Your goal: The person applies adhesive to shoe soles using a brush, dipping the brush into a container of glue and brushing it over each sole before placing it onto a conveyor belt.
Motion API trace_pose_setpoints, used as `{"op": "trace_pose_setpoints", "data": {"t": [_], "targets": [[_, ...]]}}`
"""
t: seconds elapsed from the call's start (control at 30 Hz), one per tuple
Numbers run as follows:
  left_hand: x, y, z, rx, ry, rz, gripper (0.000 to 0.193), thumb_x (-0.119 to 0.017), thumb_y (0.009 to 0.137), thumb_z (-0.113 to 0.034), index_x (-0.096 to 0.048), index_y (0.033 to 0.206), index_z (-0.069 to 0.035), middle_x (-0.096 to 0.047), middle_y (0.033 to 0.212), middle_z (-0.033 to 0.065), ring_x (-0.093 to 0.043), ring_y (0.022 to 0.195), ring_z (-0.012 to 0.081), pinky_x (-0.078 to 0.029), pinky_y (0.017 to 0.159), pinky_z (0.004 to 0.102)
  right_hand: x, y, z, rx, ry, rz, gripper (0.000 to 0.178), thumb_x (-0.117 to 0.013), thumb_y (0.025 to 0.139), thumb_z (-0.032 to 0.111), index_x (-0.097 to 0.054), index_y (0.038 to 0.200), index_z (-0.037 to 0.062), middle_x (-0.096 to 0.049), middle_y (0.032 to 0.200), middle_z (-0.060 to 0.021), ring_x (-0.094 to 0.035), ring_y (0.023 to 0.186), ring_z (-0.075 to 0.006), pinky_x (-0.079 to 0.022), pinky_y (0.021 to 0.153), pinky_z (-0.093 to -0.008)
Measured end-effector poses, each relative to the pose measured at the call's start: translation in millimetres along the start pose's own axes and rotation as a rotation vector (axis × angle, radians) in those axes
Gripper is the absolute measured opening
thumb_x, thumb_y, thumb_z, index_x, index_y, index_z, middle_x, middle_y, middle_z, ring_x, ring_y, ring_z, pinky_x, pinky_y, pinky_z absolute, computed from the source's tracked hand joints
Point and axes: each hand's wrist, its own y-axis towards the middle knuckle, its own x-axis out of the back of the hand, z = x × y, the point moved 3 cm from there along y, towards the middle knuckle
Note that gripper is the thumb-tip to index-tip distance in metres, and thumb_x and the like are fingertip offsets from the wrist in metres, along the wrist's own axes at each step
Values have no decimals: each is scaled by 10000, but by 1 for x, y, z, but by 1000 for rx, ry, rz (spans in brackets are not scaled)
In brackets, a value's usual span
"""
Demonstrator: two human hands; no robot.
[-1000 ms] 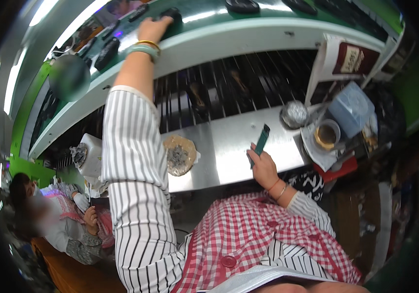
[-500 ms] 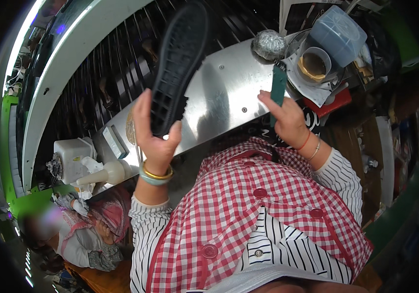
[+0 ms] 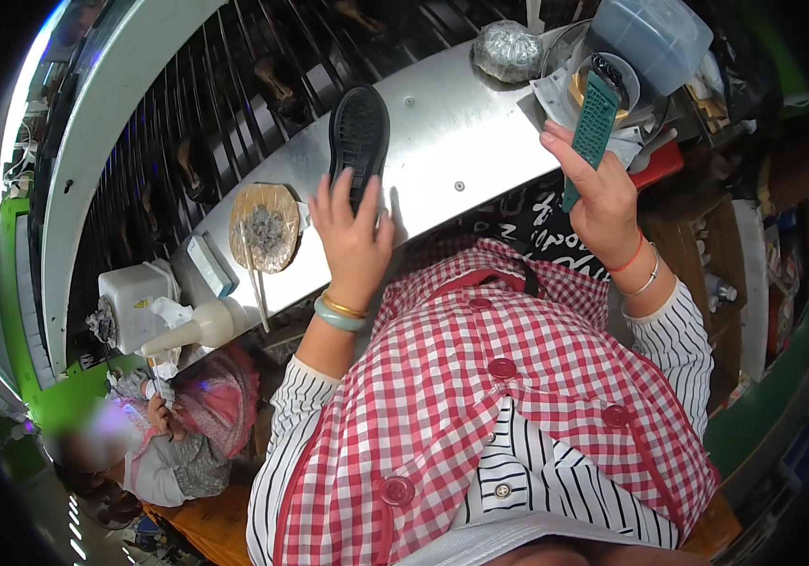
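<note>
A black shoe sole [image 3: 359,132] lies on the shiny metal bench, its inner grid side up. My left hand [image 3: 352,231] is over its near end with fingers spread; whether the fingertips touch it I cannot tell. In my right hand [image 3: 602,203] is a brush with a flat green handle [image 3: 593,123], gripped with the forefinger stretched along it. Its dark bristle end is at the clear cup [image 3: 577,87] of yellowish glue-like liquid, at the right end of the bench.
Left of the sole sits a round brown pad [image 3: 258,203] with grey bits and thin sticks. A pale block [image 3: 211,264], a white squeeze bottle [image 3: 206,325] and a white container [image 3: 135,297] stand further left. A plastic-wrapped ball [image 3: 508,52] is near the cup. Another person [image 3: 178,453] sits at lower left.
The sole went from my raised left hand down onto the bench, and that hand has let go. My right hand moved right with the brush, its bristle end now at the cup.
</note>
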Motion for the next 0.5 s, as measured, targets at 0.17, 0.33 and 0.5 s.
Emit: {"op": "trace_pose_setpoints", "data": {"t": [0.17, 0.33, 0.5], "targets": [[-26, 29, -5, -61, 11, 49, 225, -613, 773, -92, -675, 989, -67, -541, 1163, 115, -390, 1220, 375, -257, 1040, 563, -17, 0, 11, -11, 60, -1, 534, -505, 701, -127, -609, 1173, 99, -644, 1107, -121, -622, 833, -275, -495, 731, -337], [-37, 28, 6, -22, -88, 34, 141, -645, 756, -105, -707, 882, -92, -614, 910, 41, -503, 1031, 308, -292, 1027, 528, -19, -3, 17, -52, 108, 54, 530, -495, 713, -147, -577, 1189, 71, -629, 1127, -168, -626, 924, -322, -495, 789, -347], [-36, 31, 4, -14, -113, 49, 120, -650, 747, -97, -712, 850, -97, -619, 886, 32, -514, 1011, 303, -298, 1026, 522, -22, -6, 8, -32, 85, -8, 546, -493, 702, -134, -593, 1187, 96, -640, 1105, -127, -618, 863, -284, -498, 754, -344]]}}
